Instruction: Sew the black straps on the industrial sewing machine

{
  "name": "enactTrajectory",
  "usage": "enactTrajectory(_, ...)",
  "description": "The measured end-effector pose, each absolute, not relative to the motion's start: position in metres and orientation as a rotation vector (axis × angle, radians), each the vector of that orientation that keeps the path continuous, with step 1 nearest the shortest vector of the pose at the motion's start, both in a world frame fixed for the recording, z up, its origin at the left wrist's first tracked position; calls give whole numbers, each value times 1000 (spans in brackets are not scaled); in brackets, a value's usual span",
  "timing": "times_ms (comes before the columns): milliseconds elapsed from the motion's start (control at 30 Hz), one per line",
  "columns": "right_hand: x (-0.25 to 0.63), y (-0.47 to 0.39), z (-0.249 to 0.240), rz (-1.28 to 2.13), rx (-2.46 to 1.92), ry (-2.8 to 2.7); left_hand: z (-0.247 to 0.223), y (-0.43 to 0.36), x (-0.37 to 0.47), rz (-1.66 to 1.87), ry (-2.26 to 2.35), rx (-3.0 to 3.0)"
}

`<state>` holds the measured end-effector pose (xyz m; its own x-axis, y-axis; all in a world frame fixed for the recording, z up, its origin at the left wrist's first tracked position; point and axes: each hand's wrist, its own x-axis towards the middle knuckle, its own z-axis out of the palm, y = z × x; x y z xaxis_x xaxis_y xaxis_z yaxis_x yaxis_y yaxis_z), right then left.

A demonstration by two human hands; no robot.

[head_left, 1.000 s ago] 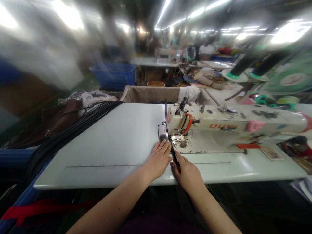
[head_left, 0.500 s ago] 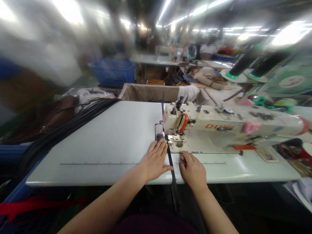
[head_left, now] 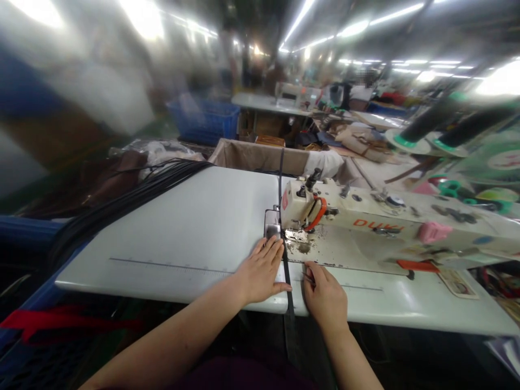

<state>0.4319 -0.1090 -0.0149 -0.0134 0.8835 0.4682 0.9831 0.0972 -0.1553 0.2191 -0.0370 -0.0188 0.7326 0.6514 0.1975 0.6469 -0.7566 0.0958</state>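
A black strap (head_left: 287, 287) runs over the table's front edge, under the head of a sewing machine (head_left: 309, 208) and out behind it. My left hand (head_left: 262, 273) lies flat with fingers stretched, along the strap's left side near the metal needle plate (head_left: 273, 230); its thumb reaches onto the strap. To the right of the strap, my right hand (head_left: 327, 295) rests on the table with fingers curled. A thin metal tool pokes from its grip, mostly hidden, so its kind cannot be made out.
The white table (head_left: 174, 216) has a printed ruler line near its front. A bundle of black straps (head_left: 134, 203) hangs over its left side. Behind it stands a fabric-lined bin (head_left: 247, 154). Thread cones (head_left: 426, 122) stand at the right, and a blue crate (head_left: 207, 122) sits farther back.
The camera view has turned, so the scene sits farther right and slightly tilted. Both hands keep almost the same places by the strap.
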Motion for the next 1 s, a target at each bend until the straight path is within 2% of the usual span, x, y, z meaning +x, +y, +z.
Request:
enactTrajectory(567, 430, -111, -11, -226, -1860, -1935, -11, -37, 219, 387, 1084, 2809)
enactTrajectory(1000, 425, -111, -11, -201, -1918, -1905, -9, 27, 230, 771, 1154, 2319)
